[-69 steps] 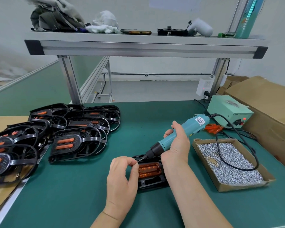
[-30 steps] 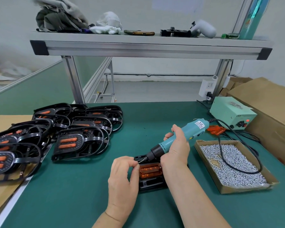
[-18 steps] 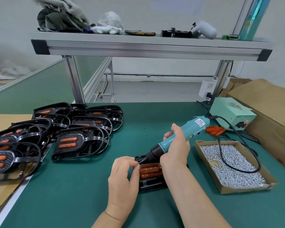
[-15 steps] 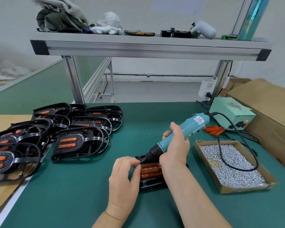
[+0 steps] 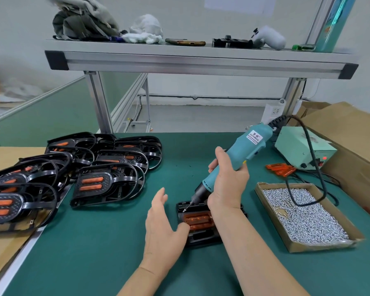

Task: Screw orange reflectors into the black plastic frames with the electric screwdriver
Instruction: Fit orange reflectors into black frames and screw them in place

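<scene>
- Along the left edge of the tabletop (image 5: pixel 115 253), partly over a cardboard sheet (image 5: pixel 6 154): a pile of black frames (image 5: pixel 107 184), overlapping one another, orange strips fitted in those facing up.
- Left of the middle, near the front edge: left hand (image 5: pixel 162 229), holding nothing, fingers straight and slightly spread, thumb tip touching the left side of the work frame.
- At the middle, near the front edge: work frame (image 5: pixel 201 238) lying flat, orange reflector (image 5: pixel 198 218) seated in it, right part hidden under the right wrist.
- Over it: electric screwdriver (image 5: pixel 239 154), tilted up toward the far right corner, bit tip down at the frame's far left corner.
- Right hand (image 5: pixel 226 182) wrapped round the screwdriver's barrel, fingers curled tight, thumb up along the body.
- Further right: a loose reflector (image 5: pixel 280 168) lying flat, just beside a pale green power box (image 5: pixel 299 146) with a red lamp lit.
- Toward the right edge: cardboard tray (image 5: pixel 320 245) full of small silver screws (image 5: pixel 303 218), black cable (image 5: pixel 303 205) looped across its far half.
- Along the right edge: a brown cardboard box (image 5: pixel 350 133).
</scene>
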